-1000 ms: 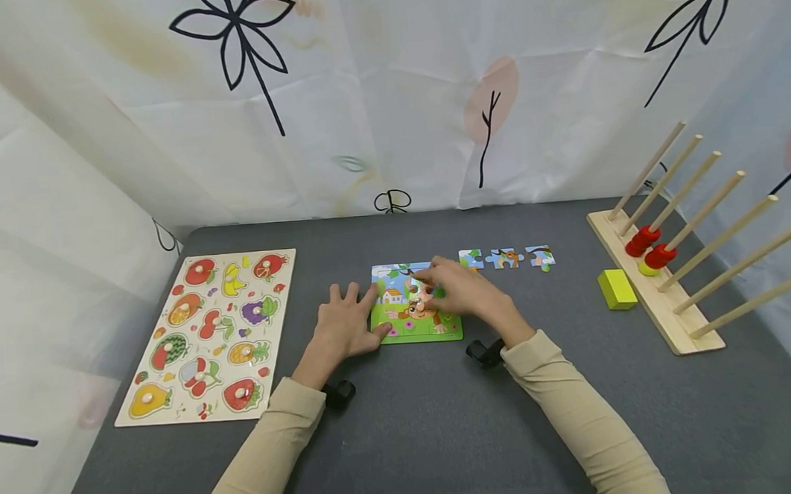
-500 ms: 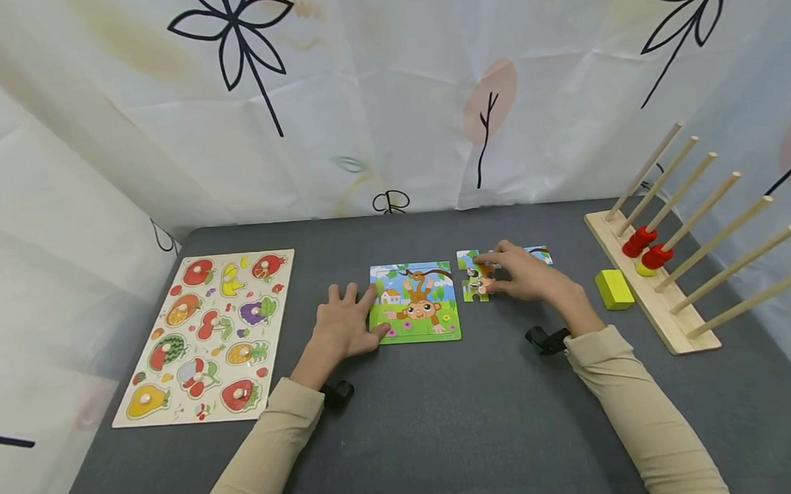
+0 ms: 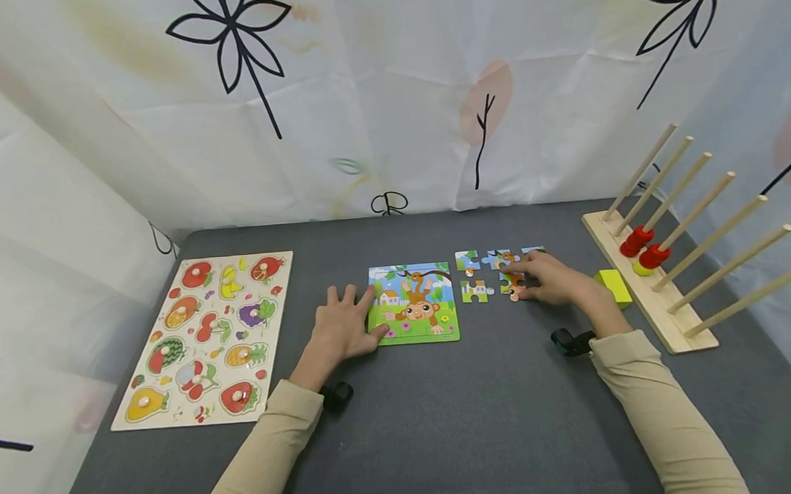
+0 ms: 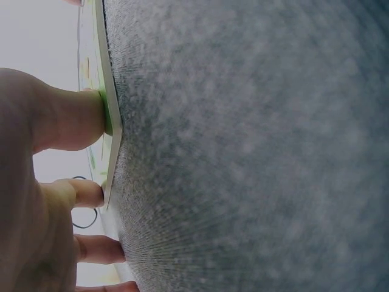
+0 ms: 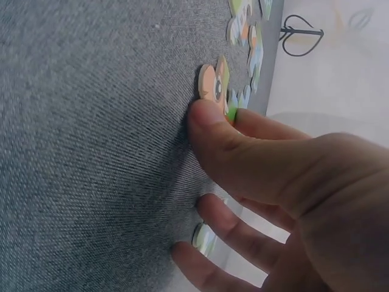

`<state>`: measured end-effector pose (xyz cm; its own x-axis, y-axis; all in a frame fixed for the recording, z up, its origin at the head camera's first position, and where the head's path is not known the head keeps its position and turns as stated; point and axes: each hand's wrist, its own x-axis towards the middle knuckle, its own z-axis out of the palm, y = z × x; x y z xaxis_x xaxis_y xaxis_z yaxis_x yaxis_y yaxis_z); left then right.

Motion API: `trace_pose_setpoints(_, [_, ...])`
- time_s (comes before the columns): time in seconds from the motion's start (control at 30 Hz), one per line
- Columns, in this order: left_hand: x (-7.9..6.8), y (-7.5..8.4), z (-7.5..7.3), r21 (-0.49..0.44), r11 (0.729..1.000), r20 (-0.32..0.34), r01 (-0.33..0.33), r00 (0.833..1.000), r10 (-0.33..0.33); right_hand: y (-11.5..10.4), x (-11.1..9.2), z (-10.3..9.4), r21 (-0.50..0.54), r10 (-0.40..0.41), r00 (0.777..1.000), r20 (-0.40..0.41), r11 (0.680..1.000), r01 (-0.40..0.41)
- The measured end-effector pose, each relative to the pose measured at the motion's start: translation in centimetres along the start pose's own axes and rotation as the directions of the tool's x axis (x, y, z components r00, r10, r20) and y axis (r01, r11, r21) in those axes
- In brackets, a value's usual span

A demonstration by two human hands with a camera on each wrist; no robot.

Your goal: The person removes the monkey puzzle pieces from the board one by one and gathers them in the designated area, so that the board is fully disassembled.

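Note:
My left hand lies with spread fingers at the left side of a square monkey puzzle board. Its thumb presses on the board's green front edge, seen in the left wrist view. To the right of the board, my right hand pinches a jigsaw piece with part of the monkey's face between thumb and forefinger, close over the table. Just left of it lies a jigsaw piece with a house. Behind are a blue-sky piece and a branch piece; a further one is partly hidden by the hand.
A fruit knob puzzle board covers the table's left side. At the right stand a yellow block and a wooden peg rack with tall pegs and red rings. A white patterned cloth hangs behind the grey table.
My right hand has moved right, off the puzzle board and past the house piece, which now shows in full beside the face piece it holds. My left hand has stayed in place.

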<state>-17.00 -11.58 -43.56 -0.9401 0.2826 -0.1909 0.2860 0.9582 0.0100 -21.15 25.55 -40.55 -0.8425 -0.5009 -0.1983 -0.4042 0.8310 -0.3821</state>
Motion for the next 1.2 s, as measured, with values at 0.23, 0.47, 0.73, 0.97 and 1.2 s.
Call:
trace_pose_setpoints(0.23, [-0.1, 0.0, 0.0, -0.007, 1.000, -0.008, -0.004, 1.000, 0.003, 0.0, -0.1, 0.0, 0.012, 0.010, 1.000, 0.019, 1.000, -0.010])
trace_pose_setpoints(0.47, [-0.1, 0.0, 0.0, -0.013, 1.000, -0.009, -0.004, 1.000, 0.004, -0.2, -0.1, 0.1, -0.009, 0.018, 1.000, -0.016, 1.000, -0.018])
trace_pose_setpoints(0.73, [-0.1, -0.1, 0.0, -0.020, 1.000, -0.005, -0.002, 1.000, 0.002, -2.3, 0.3, -0.3, 0.038, -0.012, 0.999, -0.052, 0.999, 0.014])
trace_pose_setpoints(0.97, [0.0, -0.1, 0.1, -0.018, 1.000, -0.002, 0.002, 1.000, -0.003, -4.1, 1.5, 0.2, 0.021, -0.096, 0.993, -0.062, 0.995, 0.098])
trace_pose_setpoints(1.2, [0.0, -0.1, 0.2, -0.012, 1.000, -0.005, -0.001, 1.000, 0.001, -5.1, 3.0, 1.1, 0.030, -0.179, 0.983, -0.050, 0.983, 0.181])
